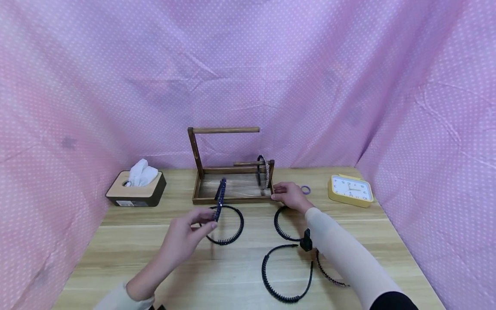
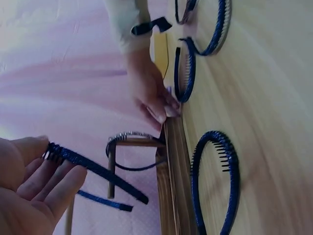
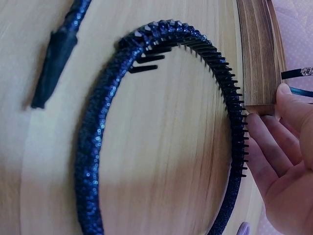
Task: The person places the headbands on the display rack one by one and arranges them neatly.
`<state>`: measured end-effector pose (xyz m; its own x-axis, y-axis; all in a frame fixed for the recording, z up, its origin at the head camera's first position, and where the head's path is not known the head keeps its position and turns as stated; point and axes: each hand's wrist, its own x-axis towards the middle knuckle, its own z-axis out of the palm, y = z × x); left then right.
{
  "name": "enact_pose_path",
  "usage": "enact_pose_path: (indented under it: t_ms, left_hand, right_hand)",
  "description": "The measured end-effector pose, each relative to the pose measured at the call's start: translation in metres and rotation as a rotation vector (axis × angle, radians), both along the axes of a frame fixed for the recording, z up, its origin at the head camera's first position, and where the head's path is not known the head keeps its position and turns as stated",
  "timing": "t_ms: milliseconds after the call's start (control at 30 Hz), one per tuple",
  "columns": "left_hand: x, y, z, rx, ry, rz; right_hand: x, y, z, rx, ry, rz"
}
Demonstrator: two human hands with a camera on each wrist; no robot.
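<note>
A dark blue glittery headband (image 1: 220,200) with comb teeth is pinched between the thumb and fingers of my left hand (image 1: 186,234). It is raised in front of the wooden stand (image 1: 224,200), its ends pointing toward the stand in the left wrist view. My right hand (image 1: 292,196) grips the right front corner of the stand's tray, thumb and fingers on either side of the wood in the right wrist view. Another headband (image 1: 266,172), with a sparkling band, hangs on the stand's short lower bar. The longer upper bar (image 1: 226,130) carries nothing.
Several dark toothed headbands lie on the table, one (image 1: 241,228) near my left hand, others (image 1: 265,275) by my right forearm. A purple ring (image 1: 305,189) lies beside my right hand. A tissue box (image 1: 151,198) stands left, a yellow clock (image 1: 350,199) right. Pink dotted cloth (image 1: 302,86) hangs behind.
</note>
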<state>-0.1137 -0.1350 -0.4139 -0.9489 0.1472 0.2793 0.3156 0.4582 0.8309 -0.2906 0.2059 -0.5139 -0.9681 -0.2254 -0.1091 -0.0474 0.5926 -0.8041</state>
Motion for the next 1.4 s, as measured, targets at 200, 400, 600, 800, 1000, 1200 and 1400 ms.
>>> enact_pose_path:
  t_ms: [200,400,600,800,1000,1200,1400]
  left_hand:
    - [-0.044,0.003,-0.005,0.057,0.037,0.078]
    - [-0.092,0.018,-0.015,0.159,0.001,0.103]
    - [-0.124,0.048,-0.025,0.268,-0.091,0.073]
    - [-0.144,0.078,-0.033,0.361,-0.175,0.041]
    - [-0.154,0.098,-0.041,0.411,-0.226,0.021]
    - [-0.156,0.109,-0.047,0.405,-0.289,0.020]
    - [-0.161,0.113,-0.053,0.399,-0.294,0.034]
  right_hand:
    - [-0.002,0.001,0.000,-0.003,-0.004,-0.003]
    - [-0.002,0.000,-0.001,-0.004,-0.007,-0.006]
    - [-0.001,-0.001,0.000,-0.014,-0.012,-0.008]
    - [0.000,-0.002,0.000,-0.030,-0.018,-0.016]
    - [-0.001,-0.002,0.000,-0.025,-0.011,-0.015]
    - [0.000,-0.002,0.000,-0.020,-0.008,-0.015]
    - [0.001,-0.002,0.001,-0.008,-0.003,-0.019]
